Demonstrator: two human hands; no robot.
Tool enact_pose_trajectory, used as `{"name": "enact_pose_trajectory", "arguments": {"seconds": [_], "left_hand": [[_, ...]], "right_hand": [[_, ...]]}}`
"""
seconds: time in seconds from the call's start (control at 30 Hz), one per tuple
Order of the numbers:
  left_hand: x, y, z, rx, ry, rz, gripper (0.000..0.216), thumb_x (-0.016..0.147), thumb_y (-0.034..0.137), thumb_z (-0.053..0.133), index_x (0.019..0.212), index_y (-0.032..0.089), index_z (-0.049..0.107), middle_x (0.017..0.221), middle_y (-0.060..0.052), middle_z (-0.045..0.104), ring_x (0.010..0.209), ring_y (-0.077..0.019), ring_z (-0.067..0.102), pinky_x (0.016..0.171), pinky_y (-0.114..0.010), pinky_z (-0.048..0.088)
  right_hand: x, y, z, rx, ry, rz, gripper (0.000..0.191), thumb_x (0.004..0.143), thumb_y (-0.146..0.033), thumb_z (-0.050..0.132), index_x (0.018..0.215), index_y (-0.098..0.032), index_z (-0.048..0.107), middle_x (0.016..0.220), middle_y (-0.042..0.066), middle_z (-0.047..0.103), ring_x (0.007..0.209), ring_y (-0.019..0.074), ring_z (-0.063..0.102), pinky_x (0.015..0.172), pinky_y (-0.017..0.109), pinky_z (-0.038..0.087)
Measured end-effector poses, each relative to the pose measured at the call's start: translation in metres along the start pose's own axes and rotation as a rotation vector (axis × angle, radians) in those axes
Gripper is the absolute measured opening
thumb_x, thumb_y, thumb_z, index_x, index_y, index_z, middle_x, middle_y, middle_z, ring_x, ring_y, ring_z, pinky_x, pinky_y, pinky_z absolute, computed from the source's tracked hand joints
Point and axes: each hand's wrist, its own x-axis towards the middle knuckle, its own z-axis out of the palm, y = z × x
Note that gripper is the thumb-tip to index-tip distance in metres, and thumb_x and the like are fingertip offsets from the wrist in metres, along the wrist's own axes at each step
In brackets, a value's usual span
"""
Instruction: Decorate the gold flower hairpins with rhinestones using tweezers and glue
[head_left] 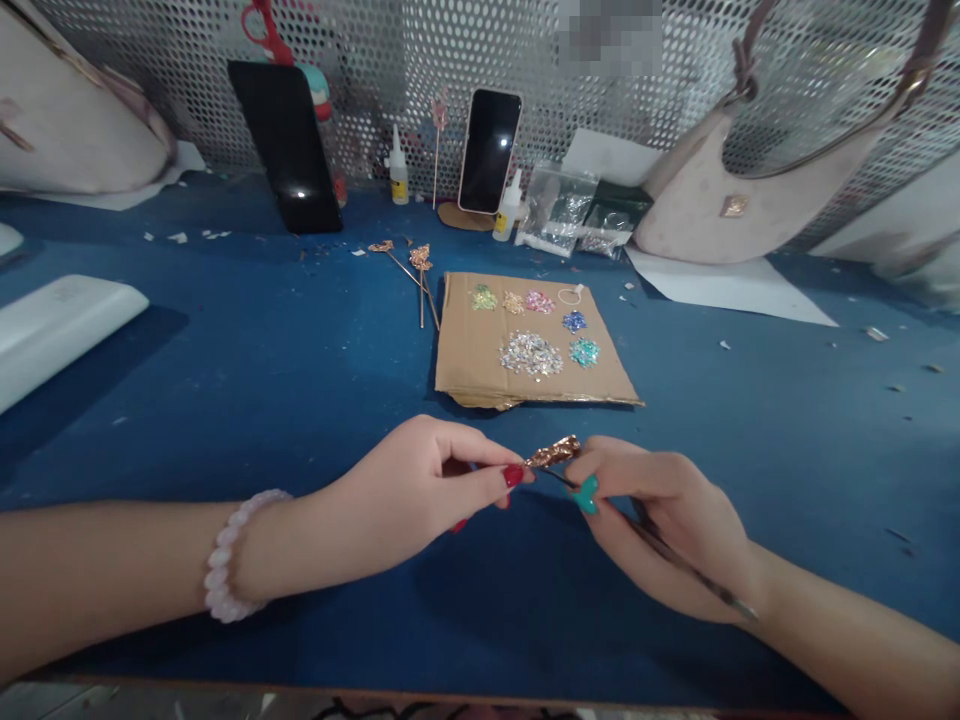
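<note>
My left hand, with red nails and a pale bead bracelet on the wrist, pinches one end of a small rose-gold metal ornament between thumb and fingers. My right hand holds thin tweezers that run back along the palm toward the wrist. A teal butterfly-shaped piece sits at the right fingertips just below the ornament. Both hands meet low over the blue table.
A brown cardboard sheet beyond the hands carries small heaps of coloured rhinestones. Gold hairpin sticks lie to its left. Two phones, glue bottles, plastic bags and a pink handbag line the perforated back wall. A white case lies left.
</note>
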Motion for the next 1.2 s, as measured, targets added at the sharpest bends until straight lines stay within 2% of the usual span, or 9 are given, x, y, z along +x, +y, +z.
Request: {"name": "enact_pose_trajectory", "arguments": {"seconds": [0.2,0.43,0.8,0.93,1.0,1.1,1.2], "left_hand": [[-0.0002,-0.0001,-0.0002,0.003,-0.009,-0.011,0.028,0.083,0.038,0.052,0.072,0.015,0.063,0.058,0.003,0.046,0.049,-0.0075,0.042,0.046,-0.019,0.032],[0.0005,-0.0006,0.0,0.018,-0.01,-0.005,0.027,0.083,0.037,0.052,0.073,0.015,0.064,0.059,0.003,0.048,0.048,-0.0073,0.042,0.046,-0.019,0.032],[0.0,-0.0002,-0.0002,-0.005,-0.003,-0.002,0.026,0.083,0.034,0.053,0.071,0.014,0.064,0.057,0.003,0.048,0.048,-0.0065,0.042,0.046,-0.018,0.031],[0.0006,-0.0006,-0.0004,-0.037,-0.024,0.0,0.026,0.084,0.034,0.052,0.07,0.015,0.061,0.052,0.005,0.043,0.047,-0.0065,0.04,0.045,-0.017,0.031],[0.0007,-0.0016,-0.0003,-0.051,-0.037,-0.005,0.028,0.085,0.035,0.051,0.067,0.015,0.058,0.049,0.005,0.04,0.045,-0.0061,0.037,0.044,-0.017,0.028],[0.0008,-0.0034,-0.0003,-0.047,-0.067,-0.028,0.033,0.085,0.04,0.049,0.064,0.015,0.054,0.046,0.006,0.035,0.043,-0.0063,0.032,0.04,-0.018,0.024],[0.0011,-0.0048,-0.0002,-0.032,-0.069,-0.036,0.033,0.085,0.041,0.048,0.065,0.016,0.053,0.047,0.006,0.034,0.043,-0.0068,0.03,0.039,-0.019,0.022]], "right_hand": [[-0.0019,0.0016,0.0021,0.035,0.06,-0.094,0.031,0.076,0.005,0.043,0.093,-0.022,0.041,0.073,-0.001,0.053,0.06,0.0109,0.053,0.053,0.023,0.044],[-0.0025,0.0009,0.0013,-0.156,0.087,-0.172,0.027,0.079,0.004,0.046,0.09,-0.021,0.045,0.074,0.001,0.057,0.07,0.0134,0.06,0.056,0.024,0.047],[0.0015,0.0011,0.0028,-0.108,0.063,-0.237,0.027,0.077,0.006,0.044,0.088,-0.019,0.043,0.073,0.001,0.05,0.061,0.0112,0.043,0.054,0.024,0.043],[0.0024,0.001,0.0022,-0.19,-0.001,-0.23,0.025,0.081,0.003,0.041,0.074,-0.021,0.042,0.065,0.0,0.045,0.058,0.012,0.04,0.05,0.024,0.04],[0.0013,0.0017,0.0023,-0.268,-0.043,-0.244,0.027,0.083,0.001,0.041,0.068,-0.021,0.041,0.062,0.0,0.045,0.059,0.0129,0.044,0.049,0.025,0.042],[-0.0006,0.0023,0.0032,-0.392,0.022,-0.376,0.021,0.084,-0.001,0.043,0.074,-0.019,0.047,0.068,0.005,0.056,0.065,0.0163,0.052,0.058,0.03,0.05],[-0.0003,0.0,0.0043,-0.47,0.065,-0.47,0.016,0.084,-0.001,0.043,0.085,-0.015,0.05,0.072,0.008,0.061,0.068,0.0186,0.055,0.064,0.034,0.052]]}}
